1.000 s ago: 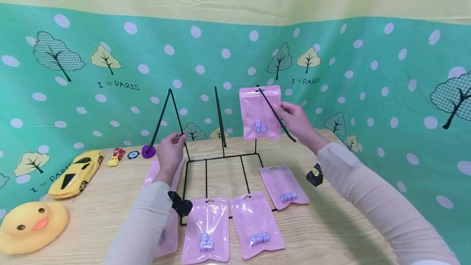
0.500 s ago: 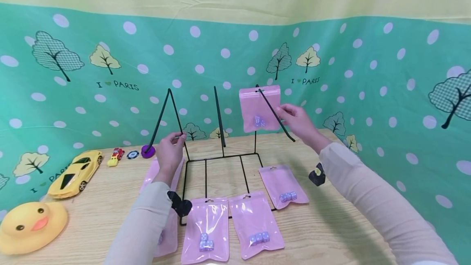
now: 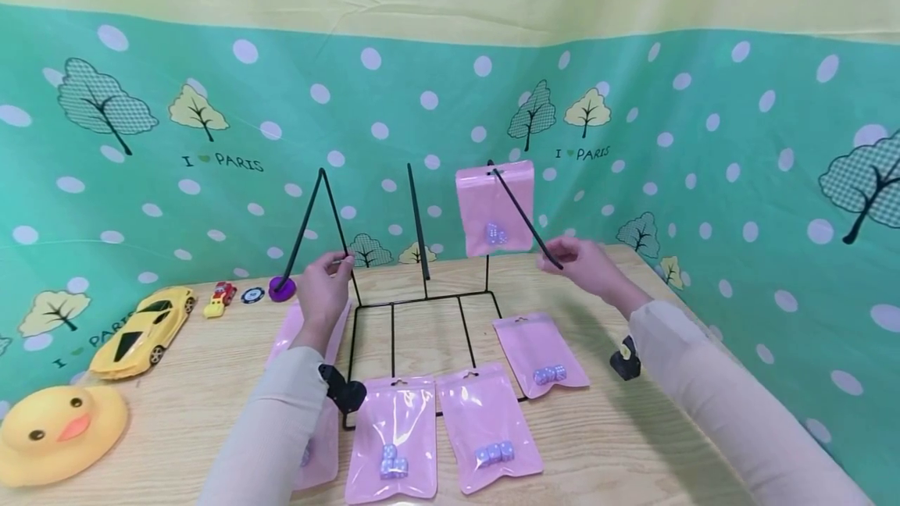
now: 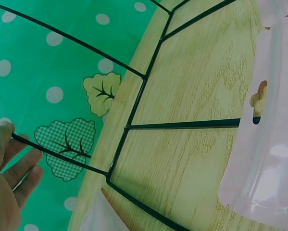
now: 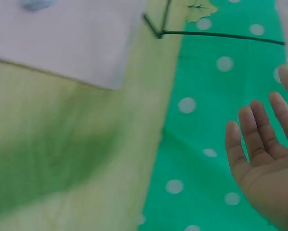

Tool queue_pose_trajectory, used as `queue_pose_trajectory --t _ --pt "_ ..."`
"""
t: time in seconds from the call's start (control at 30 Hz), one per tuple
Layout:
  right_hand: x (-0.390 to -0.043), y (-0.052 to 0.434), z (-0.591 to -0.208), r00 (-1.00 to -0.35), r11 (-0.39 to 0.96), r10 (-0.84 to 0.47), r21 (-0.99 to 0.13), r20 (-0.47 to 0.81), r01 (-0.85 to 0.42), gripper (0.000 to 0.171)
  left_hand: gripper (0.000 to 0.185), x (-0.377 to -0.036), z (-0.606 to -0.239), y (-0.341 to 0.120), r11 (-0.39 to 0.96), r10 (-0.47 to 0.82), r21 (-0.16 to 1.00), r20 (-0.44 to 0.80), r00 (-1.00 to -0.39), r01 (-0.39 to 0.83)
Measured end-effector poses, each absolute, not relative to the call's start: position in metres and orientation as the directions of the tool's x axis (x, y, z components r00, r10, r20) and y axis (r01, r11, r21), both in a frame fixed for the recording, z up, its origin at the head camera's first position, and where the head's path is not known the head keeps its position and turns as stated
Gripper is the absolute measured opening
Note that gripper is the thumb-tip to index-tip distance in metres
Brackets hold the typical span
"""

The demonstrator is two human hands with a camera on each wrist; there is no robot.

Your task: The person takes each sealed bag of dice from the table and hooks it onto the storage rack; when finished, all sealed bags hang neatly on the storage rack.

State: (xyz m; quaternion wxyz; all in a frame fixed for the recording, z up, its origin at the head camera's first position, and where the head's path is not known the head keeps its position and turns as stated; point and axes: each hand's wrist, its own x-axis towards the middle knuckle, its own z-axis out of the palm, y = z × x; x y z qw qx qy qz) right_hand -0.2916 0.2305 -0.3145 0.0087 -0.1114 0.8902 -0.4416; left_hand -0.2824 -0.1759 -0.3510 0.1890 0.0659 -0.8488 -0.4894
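Observation:
A black wire rack [image 3: 409,304] stands on the wooden table with three slanted prongs. A pink pouch [image 3: 492,205] with small dice inside hangs on the right prong [image 3: 526,215]. My right hand [image 3: 562,258] hovers just right of that prong's tip, fingers straight and holding nothing; the right wrist view shows its bare palm [image 5: 271,168]. My left hand [image 3: 342,261] grips the rack's left prong; in the left wrist view the wire [image 4: 62,154] passes between its thumb and fingers [image 4: 23,168]. Three more pink pouches [image 3: 394,436] [image 3: 490,428] [image 3: 539,354] lie flat at the rack's front.
Another pink pouch [image 3: 312,334] lies under my left forearm. A yellow duck [image 3: 59,428], a yellow toy car [image 3: 144,330], a small red car [image 3: 221,299], a chip [image 3: 253,295] and a purple disc [image 3: 283,289] sit at the left. A green dotted backdrop [image 3: 738,178] rises behind the table.
My right hand let go of the hanging pouch and drew back down and to the right. The pouch slid further up the right prong. The left hand has not moved.

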Motion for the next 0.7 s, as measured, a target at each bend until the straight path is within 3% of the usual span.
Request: queue_pose_trajectory --t 0.7 --pt "-0.289 0.254 -0.390 -0.933 0.770 -0.343 -0.601 -0.109 -0.213 0.058 0.034 -0.281 -0.350 -0.174 0.523 -0.292 0.849 0.262 -0.920 0.076"
